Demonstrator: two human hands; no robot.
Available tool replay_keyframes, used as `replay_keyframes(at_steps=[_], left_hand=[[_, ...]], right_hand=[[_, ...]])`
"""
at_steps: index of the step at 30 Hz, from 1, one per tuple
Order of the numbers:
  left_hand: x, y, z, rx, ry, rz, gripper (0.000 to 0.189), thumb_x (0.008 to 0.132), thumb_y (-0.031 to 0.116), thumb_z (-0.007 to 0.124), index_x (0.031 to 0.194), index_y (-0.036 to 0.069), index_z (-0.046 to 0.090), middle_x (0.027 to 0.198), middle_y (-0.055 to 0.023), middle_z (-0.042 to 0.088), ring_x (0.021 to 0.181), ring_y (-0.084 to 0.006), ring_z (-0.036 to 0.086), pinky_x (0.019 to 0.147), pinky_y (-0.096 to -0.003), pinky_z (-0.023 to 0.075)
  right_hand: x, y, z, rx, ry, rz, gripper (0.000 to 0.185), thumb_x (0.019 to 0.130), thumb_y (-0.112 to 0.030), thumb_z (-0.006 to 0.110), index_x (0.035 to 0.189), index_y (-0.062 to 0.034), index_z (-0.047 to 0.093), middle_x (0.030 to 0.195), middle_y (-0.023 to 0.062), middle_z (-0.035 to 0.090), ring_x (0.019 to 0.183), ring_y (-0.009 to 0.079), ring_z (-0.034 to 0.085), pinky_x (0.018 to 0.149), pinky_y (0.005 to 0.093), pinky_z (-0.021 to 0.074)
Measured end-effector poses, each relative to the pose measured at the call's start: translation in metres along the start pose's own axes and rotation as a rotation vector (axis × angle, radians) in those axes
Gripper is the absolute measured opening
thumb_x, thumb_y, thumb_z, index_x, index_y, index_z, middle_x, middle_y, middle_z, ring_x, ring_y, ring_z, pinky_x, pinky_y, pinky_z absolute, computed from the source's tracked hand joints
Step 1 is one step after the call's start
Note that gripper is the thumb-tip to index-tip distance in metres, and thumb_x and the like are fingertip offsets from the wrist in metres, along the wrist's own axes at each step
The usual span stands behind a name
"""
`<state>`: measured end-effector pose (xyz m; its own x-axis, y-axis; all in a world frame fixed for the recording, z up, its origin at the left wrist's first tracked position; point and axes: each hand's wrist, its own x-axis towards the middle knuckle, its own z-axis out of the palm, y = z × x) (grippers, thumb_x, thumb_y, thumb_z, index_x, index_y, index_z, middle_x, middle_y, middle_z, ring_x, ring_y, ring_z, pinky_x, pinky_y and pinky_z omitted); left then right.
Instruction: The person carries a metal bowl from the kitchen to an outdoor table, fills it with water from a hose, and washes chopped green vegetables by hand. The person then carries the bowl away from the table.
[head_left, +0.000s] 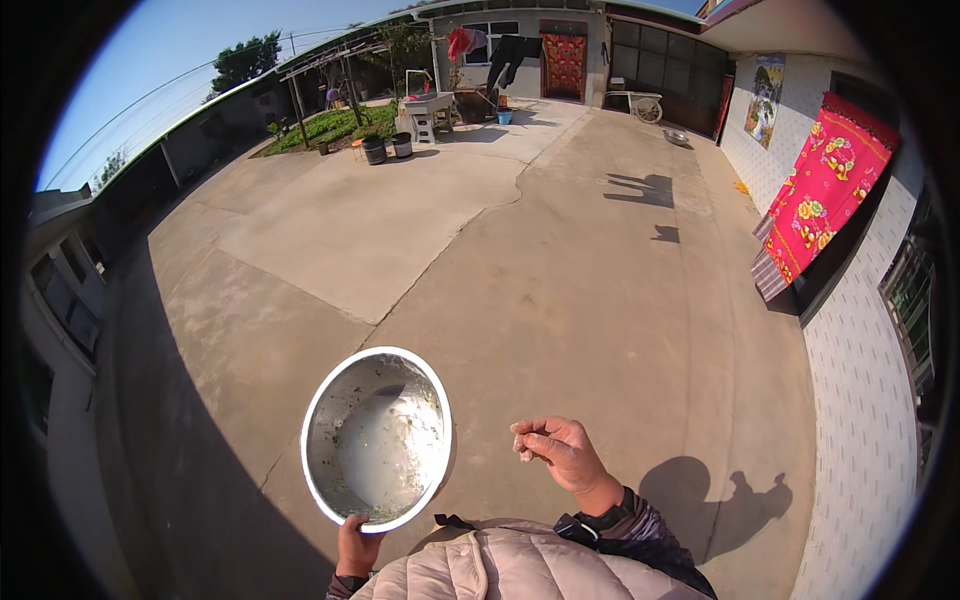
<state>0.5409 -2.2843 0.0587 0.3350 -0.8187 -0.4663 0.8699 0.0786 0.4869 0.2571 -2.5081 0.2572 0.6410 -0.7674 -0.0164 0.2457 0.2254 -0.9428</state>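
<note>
My left hand (358, 546) grips the near rim of a metal basin (322, 495), its thumb over the edge. The basin is tilted so that its inside shows. Green and dark bits cling to its wall, and cloudy liquid appears to lie at the bottom, though glare hides part of it. To the right of the basin, my right hand (562, 452) is raised over the concrete yard with its fingers curled together. Whitish residue coats those fingertips. Whether anything small is pinched between them cannot be told.
A concrete yard (570, 315) spreads ahead. Black buckets (374, 150) and an outdoor sink (426, 105) are at the back, near a green garden bed. Further right are a handcart (645, 109) and another metal basin (676, 137). A red floral curtain (825, 187) hangs at the right wall.
</note>
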Motion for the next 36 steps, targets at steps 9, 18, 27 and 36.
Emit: replay_keyframes(at_steps=[9, 18, 27, 36], left_hand=[[0.197, 0.066, 0.073, 0.107, 0.141, 0.062, 0.020, 0.077, 0.010, 0.047, 0.093, 0.000, 0.055, 0.094, -0.0103, 0.060, 0.094, -0.0265, 0.059, 0.084, -0.0433, 0.0483], [0.458, 0.165, 0.107, 0.765, -0.079, 0.499, 0.026, 0.069, -0.012, 0.066, 0.089, -0.001, 0.052, 0.086, -0.0111, 0.058, 0.082, -0.0188, 0.059, 0.074, -0.0299, 0.0476], [0.634, 0.232, 0.219, 0.046, -0.108, -0.007, 0.015, 0.081, 0.006, 0.046, 0.090, -0.003, 0.055, 0.094, -0.0102, 0.060, 0.095, -0.0223, 0.058, 0.089, -0.0368, 0.0454], [0.789, 0.274, 0.282, 0.018, 0.119, 0.048, 0.027, 0.076, 0.005, 0.048, 0.101, -0.002, 0.053, 0.098, -0.0113, 0.059, 0.093, -0.0261, 0.060, 0.085, -0.0416, 0.0485]], right_hand=[[0.209, 0.001, -0.054, 0.023, -0.037, 0.066, 0.024, 0.088, -0.012, 0.056, 0.103, 0.0056, 0.061, 0.085, 0.0056, 0.062, 0.075, 0.0099, 0.054, 0.071, 0.0234, 0.0453], [0.454, -0.007, -0.080, -0.012, 0.071, -0.043, 0.022, 0.088, -0.012, 0.056, 0.102, 0.0046, 0.062, 0.084, 0.0066, 0.062, 0.075, 0.0112, 0.054, 0.071, 0.0236, 0.0452], [0.657, -0.010, -0.112, 0.053, 0.081, -0.011, 0.019, 0.086, -0.003, 0.054, 0.102, 0.0054, 0.061, 0.086, 0.0099, 0.063, 0.075, 0.0140, 0.056, 0.069, 0.0252, 0.0457], [0.891, -0.025, -0.178, 0.016, -0.115, 0.059, 0.020, 0.087, -0.009, 0.056, 0.101, 0.0037, 0.062, 0.086, 0.0066, 0.063, 0.075, 0.0104, 0.055, 0.071, 0.0233, 0.0457]])
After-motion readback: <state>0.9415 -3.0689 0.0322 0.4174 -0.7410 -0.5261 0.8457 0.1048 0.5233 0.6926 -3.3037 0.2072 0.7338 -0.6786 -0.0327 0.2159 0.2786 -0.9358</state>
